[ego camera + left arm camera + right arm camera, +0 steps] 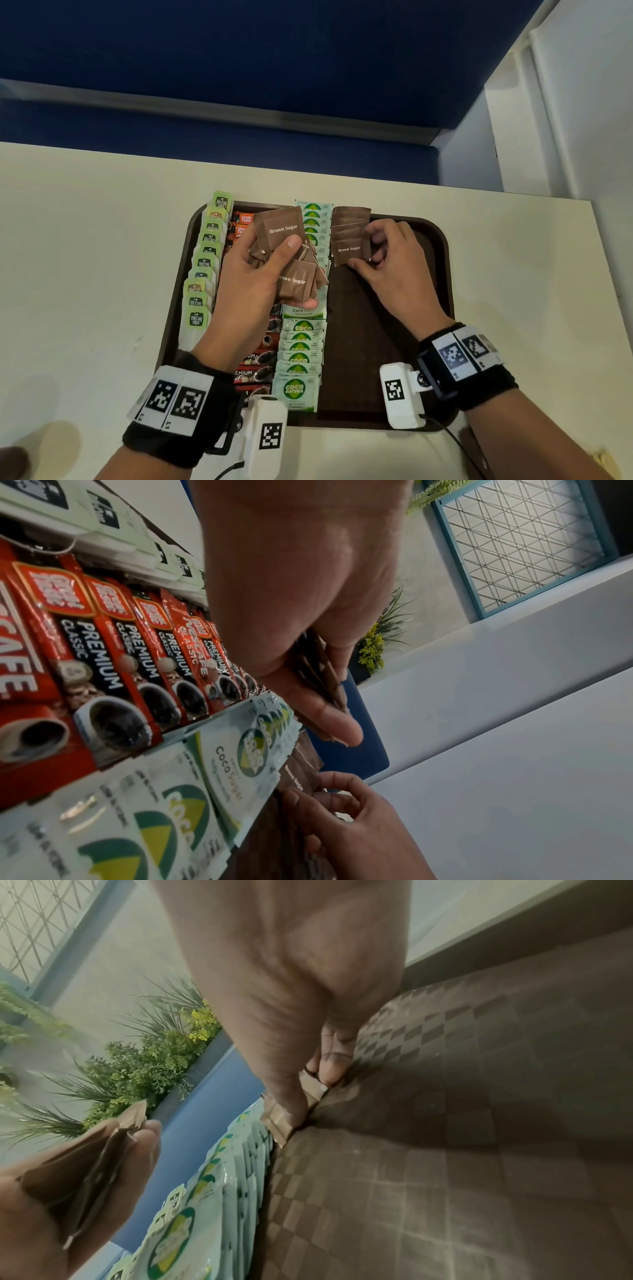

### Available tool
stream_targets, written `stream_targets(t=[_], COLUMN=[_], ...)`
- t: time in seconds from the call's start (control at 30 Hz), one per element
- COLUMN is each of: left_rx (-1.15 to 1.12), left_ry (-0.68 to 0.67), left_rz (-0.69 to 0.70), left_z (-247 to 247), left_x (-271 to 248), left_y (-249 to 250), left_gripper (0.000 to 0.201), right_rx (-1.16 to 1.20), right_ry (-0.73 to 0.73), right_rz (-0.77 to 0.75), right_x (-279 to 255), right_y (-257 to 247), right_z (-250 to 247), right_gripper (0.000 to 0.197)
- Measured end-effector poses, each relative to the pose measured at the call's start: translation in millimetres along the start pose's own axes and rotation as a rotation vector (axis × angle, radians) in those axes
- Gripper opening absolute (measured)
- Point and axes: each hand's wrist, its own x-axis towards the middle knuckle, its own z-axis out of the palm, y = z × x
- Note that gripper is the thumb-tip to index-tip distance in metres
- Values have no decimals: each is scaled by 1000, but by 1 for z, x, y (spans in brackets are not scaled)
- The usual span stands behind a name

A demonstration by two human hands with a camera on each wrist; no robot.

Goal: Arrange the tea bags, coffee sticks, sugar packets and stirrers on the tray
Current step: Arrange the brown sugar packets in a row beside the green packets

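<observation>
A dark brown tray (438, 260) lies on the cream table. It carries a column of green-tagged tea bags (202, 263), a column of red coffee sticks (113, 647) and a column of pale green Coco Sugar packets (299, 356). My left hand (270, 263) grips a bunch of brown sugar packets (279, 229) above the middle of the tray. My right hand (370, 250) pinches the nearest brown sugar packet (349, 248) of a short overlapping row at the tray's far right part. In the right wrist view thumb and fingertip pinch that packet (308, 1093) against the tray floor. No stirrers show.
The tray's right half (479, 1123) is bare patterned surface. The cream table (85, 240) spreads left and right of the tray. A blue wall panel (274, 68) runs behind the table's far edge, with green plants (147, 1061) beyond. A cable (462, 445) trails from the right wrist.
</observation>
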Motion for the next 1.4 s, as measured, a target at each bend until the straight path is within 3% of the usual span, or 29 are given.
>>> stream_targets(t=[0.5, 1.07, 1.27, 1.33, 1.4], left_rx=[-18, -7, 23, 49, 86], left_ry=[7, 11, -27, -57, -89], left_rz=[-3, -16, -15, -8, -10], left_z=[0, 2, 4, 5, 7], left_x=[4, 7, 3, 2, 1], left_y=[2, -3, -2, -1, -1], left_gripper=[33, 31, 31, 32, 34], right_rx=[28, 43, 151, 323, 433], right_ry=[81, 52, 223, 142, -60], right_rz=[34, 68, 97, 89, 63], right_x=[11, 6, 2, 2, 1], right_y=[2, -2, -20, -35, -50], right_z=[11, 6, -13, -23, -32], right_gripper=[53, 57, 36, 27, 22])
